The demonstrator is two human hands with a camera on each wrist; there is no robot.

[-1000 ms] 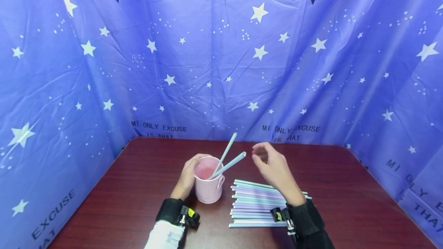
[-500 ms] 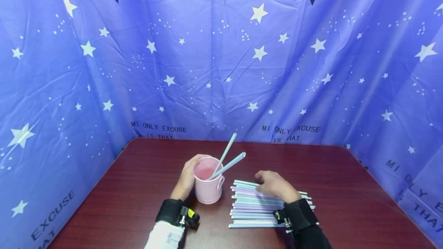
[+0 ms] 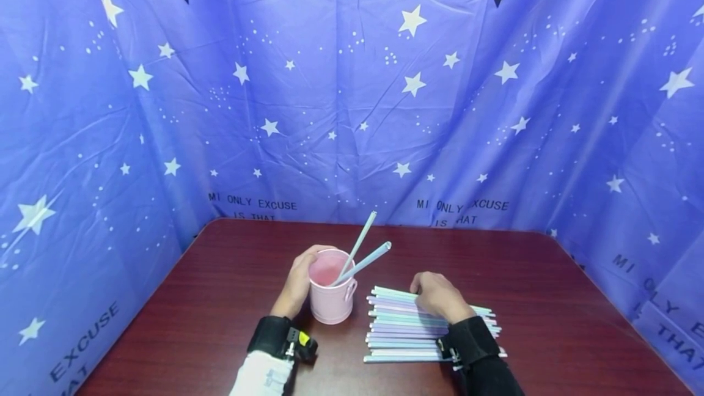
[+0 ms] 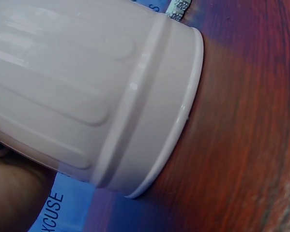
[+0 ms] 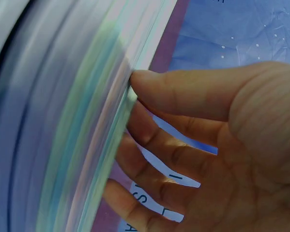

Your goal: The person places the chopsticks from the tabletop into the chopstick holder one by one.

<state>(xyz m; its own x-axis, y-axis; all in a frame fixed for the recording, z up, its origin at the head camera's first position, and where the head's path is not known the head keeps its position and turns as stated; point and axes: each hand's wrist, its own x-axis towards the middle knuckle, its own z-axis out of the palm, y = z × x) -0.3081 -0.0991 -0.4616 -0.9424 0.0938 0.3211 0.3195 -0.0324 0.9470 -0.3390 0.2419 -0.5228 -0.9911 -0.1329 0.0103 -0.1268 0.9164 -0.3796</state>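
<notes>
My left hand grips the left side of a small pink bucket standing on the table. Pale green and pale blue straws lean out of it to the right. The bucket's ribbed side fills much of the left wrist view, where only part of the hand shows at lower left. Over the far edge of a row of pastel straws is my right hand. In the right wrist view its thumb and curled fingers pinch the outermost pale green straw.
The dark red-brown table carries the bucket left of the straw row, with a narrow gap between them. A blue curtain with white stars encloses the table's back and sides. Cameras are strapped to both wrists.
My right hand has come down from above the table onto the far edge of the straw row, and its fingers have closed there. My left hand and the bucket have stayed put.
</notes>
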